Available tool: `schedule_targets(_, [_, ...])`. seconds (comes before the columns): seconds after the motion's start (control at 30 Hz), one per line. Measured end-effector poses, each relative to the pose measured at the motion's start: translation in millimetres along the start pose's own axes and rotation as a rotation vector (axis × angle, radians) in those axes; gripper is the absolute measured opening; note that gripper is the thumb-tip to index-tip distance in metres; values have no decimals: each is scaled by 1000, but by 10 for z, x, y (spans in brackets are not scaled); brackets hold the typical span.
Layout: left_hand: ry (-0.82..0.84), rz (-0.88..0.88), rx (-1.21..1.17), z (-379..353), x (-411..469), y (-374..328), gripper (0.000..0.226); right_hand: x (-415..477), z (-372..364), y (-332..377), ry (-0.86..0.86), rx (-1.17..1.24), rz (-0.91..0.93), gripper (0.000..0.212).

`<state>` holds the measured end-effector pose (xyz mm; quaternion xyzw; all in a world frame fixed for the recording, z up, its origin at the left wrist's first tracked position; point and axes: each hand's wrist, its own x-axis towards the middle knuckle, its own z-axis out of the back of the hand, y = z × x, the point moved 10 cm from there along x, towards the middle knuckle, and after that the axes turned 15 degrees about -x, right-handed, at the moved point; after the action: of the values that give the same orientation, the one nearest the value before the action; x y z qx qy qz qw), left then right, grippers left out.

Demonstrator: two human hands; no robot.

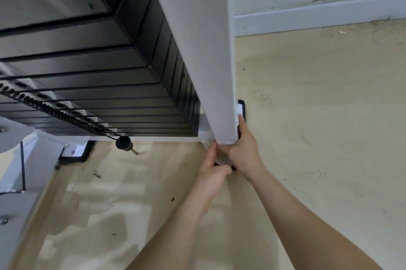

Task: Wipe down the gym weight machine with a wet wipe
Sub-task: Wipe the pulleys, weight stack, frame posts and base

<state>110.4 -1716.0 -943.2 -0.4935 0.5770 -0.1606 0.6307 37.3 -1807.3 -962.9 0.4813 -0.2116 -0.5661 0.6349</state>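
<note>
The weight machine's white upright post (197, 50) runs down to its base near the floor, with the black weight stack (98, 85) behind it. My right hand (243, 149) is wrapped round the foot of the post, fingers reaching behind it. My left hand (212, 173) sits just below and left of it, fingers curled on a small white wet wipe (219, 161) that shows only as a sliver between both hands. Most of the wipe is hidden by my hands.
A coiled black cord (50, 111) with the selector pin (125, 143) hangs in front of the stack. Black rubber feet (77, 152) sit under the white base frame. Beige floor spreads right to a white skirting board (318, 18) and a stained wall.
</note>
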Motion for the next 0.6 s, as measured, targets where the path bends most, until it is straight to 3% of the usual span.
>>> schedule_targets(0.13, [42, -46, -38, -89, -39, -220, 95, -66, 146, 294, -83, 63, 96, 89])
schedule_targets(0.27, [106, -154, -17, -206, -262, -400, 85, -112, 176, 235, -39, 100, 123, 79])
schedule_targets(0.33, [57, -109, -23, -176, -252, -304, 81, -69, 68, 89, 30, 86, 69, 71])
schedule_targets(0.5, [-6, 9, 32, -169, -198, -38, 81, -93, 45, 46, 45, 114, -32, 83])
schedule_targets(0.6, [-29, -73, 58, -190, -283, -150, 84, -203, 301, 357, -37, 83, 86, 85])
